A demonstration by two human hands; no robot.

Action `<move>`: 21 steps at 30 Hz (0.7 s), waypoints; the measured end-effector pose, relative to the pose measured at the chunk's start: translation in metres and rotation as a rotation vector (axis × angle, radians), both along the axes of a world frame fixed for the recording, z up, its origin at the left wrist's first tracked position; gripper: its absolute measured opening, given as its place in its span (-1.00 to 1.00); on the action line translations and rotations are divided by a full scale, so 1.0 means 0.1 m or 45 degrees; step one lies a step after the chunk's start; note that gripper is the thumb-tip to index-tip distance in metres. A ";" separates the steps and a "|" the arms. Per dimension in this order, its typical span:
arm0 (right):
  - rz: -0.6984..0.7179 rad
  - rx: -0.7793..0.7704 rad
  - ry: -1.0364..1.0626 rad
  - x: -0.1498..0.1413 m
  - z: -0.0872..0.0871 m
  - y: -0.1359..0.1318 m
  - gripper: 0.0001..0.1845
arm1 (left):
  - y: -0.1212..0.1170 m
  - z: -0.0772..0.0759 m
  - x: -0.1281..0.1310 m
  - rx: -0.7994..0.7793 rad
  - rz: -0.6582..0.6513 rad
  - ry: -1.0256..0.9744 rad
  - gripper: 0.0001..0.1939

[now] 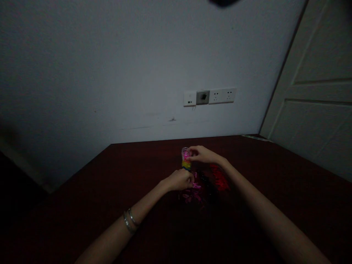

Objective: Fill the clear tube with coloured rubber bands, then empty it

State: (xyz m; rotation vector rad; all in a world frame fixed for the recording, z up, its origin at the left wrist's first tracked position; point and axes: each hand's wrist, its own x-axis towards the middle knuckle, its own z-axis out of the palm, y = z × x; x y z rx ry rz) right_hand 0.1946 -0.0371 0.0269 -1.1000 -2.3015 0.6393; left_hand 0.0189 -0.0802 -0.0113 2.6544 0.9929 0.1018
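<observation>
Head view: a small clear container (186,152) with pink, yellow and blue bands of colour stands just below and right of the middle of the frame, on a dark red desk (154,150). The right hand (204,154) is at its upper right side, thumb and fingers a little apart there; whether they clamp the wall or only touch it, I cannot tell. The left hand (178,179) is just below, fingers curled in beside loose pink pieces (196,186); whether they pinch any is hidden. To the right of these lie 2 more heaps: dark pieces (208,186), then red pieces (220,178). On the left wrist are 2 bracelets (128,221).

The container looks light and fairly stiff, probably smooth plastic that could slip or tip if nudged near the top. The best hold would be 2 fingers and the thumb across opposite sides at mid-height, with light pressure. The loose pieces seem thin, soft and nearly weightless, likely to scatter or cling; they call for fingertips, 1 or a few at a time, in this dim light.
</observation>
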 end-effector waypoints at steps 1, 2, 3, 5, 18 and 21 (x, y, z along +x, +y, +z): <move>-0.002 0.000 -0.002 0.00 0.00 0.00 -0.71 | 0.00 0.00 -0.01 -0.012 -0.010 -0.005 -0.90; 0.000 -0.002 -0.003 0.00 0.00 0.00 -0.70 | 0.01 0.01 -0.01 -0.033 -0.017 -0.014 -0.90; 0.005 -0.004 -0.002 0.00 0.00 0.00 -0.69 | 0.01 0.02 -0.03 -0.061 -0.021 -0.032 -0.89; 0.018 -0.008 0.006 -0.01 0.00 0.00 -0.68 | 0.03 0.06 -0.06 -0.129 -0.033 -0.090 -0.88; 0.017 -0.046 -0.006 -0.01 0.01 0.00 -0.68 | 0.33 0.73 -0.37 -0.306 0.165 -0.828 -0.80; 0.001 -0.030 -0.017 -0.02 0.03 -0.03 -0.67 | 0.45 0.76 -0.33 -0.226 0.238 -0.943 -0.77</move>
